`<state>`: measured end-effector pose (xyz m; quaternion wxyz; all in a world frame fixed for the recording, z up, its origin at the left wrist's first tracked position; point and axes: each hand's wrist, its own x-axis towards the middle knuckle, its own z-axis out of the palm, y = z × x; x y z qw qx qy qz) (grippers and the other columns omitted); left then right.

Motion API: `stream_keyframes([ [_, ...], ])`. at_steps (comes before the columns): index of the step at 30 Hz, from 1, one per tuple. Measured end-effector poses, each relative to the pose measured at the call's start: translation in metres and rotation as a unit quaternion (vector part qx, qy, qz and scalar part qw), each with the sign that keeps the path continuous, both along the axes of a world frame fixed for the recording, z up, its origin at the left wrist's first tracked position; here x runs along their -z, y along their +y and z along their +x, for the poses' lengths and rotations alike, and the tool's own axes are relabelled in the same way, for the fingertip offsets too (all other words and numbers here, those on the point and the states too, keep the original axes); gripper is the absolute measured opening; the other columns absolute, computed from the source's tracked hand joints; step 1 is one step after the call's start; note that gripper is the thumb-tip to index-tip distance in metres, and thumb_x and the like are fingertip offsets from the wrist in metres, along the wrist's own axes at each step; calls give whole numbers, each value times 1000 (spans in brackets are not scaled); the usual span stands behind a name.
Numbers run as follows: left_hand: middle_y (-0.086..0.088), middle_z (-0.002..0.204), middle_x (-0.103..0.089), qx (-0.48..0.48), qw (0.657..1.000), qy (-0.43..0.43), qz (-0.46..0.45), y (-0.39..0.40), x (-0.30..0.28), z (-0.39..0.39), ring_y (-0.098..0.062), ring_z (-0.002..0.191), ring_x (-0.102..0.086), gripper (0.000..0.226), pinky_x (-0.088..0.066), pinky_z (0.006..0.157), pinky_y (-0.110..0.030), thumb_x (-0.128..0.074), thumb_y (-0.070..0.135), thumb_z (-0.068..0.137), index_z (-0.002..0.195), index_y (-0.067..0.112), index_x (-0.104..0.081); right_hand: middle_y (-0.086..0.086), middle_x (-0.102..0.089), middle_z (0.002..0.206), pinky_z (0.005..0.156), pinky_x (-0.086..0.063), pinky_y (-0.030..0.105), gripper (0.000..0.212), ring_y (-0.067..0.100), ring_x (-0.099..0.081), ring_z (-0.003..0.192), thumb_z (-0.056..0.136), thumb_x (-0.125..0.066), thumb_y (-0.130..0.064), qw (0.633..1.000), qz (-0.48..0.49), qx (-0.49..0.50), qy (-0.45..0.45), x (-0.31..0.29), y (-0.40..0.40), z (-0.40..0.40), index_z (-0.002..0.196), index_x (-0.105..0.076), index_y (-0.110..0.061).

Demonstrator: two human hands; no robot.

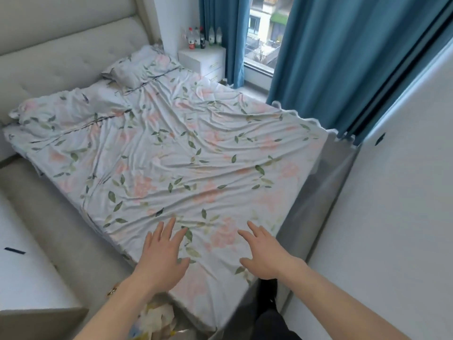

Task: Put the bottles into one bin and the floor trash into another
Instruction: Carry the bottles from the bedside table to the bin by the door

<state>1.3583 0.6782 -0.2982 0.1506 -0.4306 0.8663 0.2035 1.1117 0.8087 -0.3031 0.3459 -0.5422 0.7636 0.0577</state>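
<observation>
While both bare hands are hovering over the foot of the bed, neither one is holding anything: the left hand [163,251] is spreading its fingers flat above the wrinkled floral bedsheet [176,153], and the right hand [263,251] is doing the same, fingers apart and empty. The task's clear plastic bottles with red and white caps [202,38] are standing in a row on the small white bedside cabinet [204,61], far across the bed, beside the blue curtain [326,69]. Some crumpled colourful floor trash [157,317] is lying low beside the bed, just under the left forearm. No bin is showing in this view, so I cannot tell where they stand. The risk, I think, is that the bottles are packed closely together; a reach from this end could knock neighbours over. The trash pieces look light and loose, so grabbing them carelessly could scatter or mix them with the bottles.
</observation>
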Motion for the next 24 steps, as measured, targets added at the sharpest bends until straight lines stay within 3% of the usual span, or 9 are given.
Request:
stream_keyframes([
  [12, 4, 167, 25, -115, 993, -5, -27, -56, -39, -230, -24, 154, 22, 73, 5, 127, -45, -40, 56, 101, 161, 37, -3, -1, 13, 170, 126, -13, 51, 77, 30, 6, 157, 100, -51, -46, 994, -18, -103, -40, -10, -118, -234, 162, -8, -30],
  [24, 8, 167, 21, -72, 996, 48, -33, -105, -44, -322, -23, 155, 20, 70, 2, 127, -45, -43, 55, 100, 160, 39, -10, -8, 12, 169, 127, -12, 43, 76, 23, 7, 157, 99, -52, -48, 997, -58, -20, -54, -44, -140, -332, 161, -10, -34],
])
